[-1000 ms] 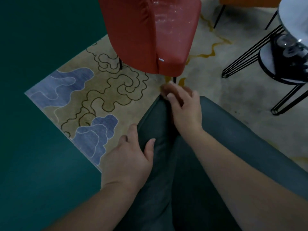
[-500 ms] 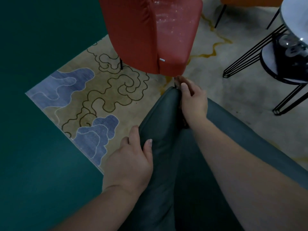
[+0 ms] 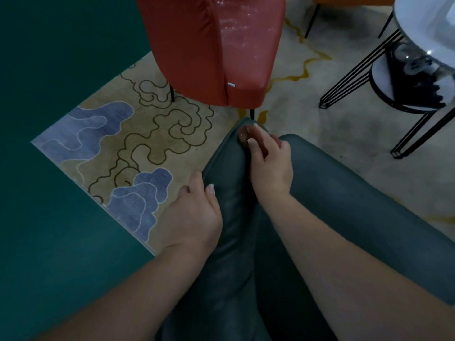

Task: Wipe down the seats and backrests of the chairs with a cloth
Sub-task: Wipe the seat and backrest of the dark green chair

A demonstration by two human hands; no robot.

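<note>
On green chair | right hand pinching brown cloth, slid back | left hand still gripping edge

Green chair: smooth leather-like upholstery, dull sheen. Red chair beyond it: same finish, glossier, speckled highlights. Rug under both: matt woven pile. Desk right of red chair: glossy top, thin black metal legs.
</note>
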